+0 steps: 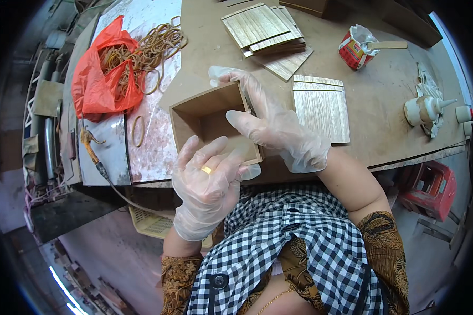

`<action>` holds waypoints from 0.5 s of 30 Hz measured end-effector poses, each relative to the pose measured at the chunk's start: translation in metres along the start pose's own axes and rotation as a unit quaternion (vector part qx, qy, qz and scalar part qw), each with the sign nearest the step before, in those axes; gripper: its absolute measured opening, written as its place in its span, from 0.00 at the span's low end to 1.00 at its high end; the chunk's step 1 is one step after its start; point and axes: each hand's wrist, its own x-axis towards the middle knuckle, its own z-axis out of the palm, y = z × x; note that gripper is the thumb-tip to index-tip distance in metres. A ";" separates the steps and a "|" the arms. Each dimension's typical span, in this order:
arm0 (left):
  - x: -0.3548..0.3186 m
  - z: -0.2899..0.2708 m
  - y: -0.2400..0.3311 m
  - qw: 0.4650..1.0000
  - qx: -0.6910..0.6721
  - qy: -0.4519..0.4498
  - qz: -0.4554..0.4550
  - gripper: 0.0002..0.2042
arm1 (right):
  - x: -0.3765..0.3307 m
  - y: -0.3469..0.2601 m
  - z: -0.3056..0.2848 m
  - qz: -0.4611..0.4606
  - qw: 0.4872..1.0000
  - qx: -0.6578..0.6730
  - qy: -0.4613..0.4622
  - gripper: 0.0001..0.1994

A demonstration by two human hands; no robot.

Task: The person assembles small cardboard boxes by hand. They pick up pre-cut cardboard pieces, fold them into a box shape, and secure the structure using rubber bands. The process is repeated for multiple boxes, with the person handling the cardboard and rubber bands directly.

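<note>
A small open wooden box (186, 122), brown inside and out, is tilted with its opening towards me over the table's near edge. My right hand (278, 126), in a thin clear glove, grips its right wall, thumb over the rim and fingers around the outside. At the near wall, my left hand (207, 178), gloved the same way and with a gold ring on one finger, has its fingers over the rim and its thumb near the lower right corner. Right of the box lie thin wood-grain panels (320, 113), with a further stack of panels (263, 29) farther back.
A red plastic bag (92, 86) spills rubber bands (160, 44) at the left. On the right are a red tub (355, 50) with a wooden stick and a white nozzle bottle (423, 110). A hot-tipped-looking tool with a cord (92, 149) hangs at the left edge; a red stool (431, 189) stands below.
</note>
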 end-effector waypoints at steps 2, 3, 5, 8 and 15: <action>-0.002 0.001 -0.001 1.000 0.009 0.003 0.000 0.12 | -0.001 -0.004 -0.001 -0.002 1.000 -0.018 -0.003 0.29; -0.002 0.001 -0.001 1.000 0.012 0.003 0.001 0.12 | -0.001 -0.005 -0.002 -0.001 1.000 -0.017 -0.005 0.29; -0.002 0.001 0.000 1.000 0.020 0.002 0.000 0.12 | -0.001 -0.006 -0.003 -0.001 1.000 -0.016 -0.012 0.29; -0.004 -0.001 -0.003 1.000 0.023 -0.004 0.005 0.11 | -0.001 -0.008 -0.005 0.007 0.999 -0.036 -0.018 0.29; -0.006 0.003 -0.002 1.000 0.013 0.011 -0.014 0.10 | -0.005 -0.012 -0.001 0.032 0.999 -0.039 -0.001 0.27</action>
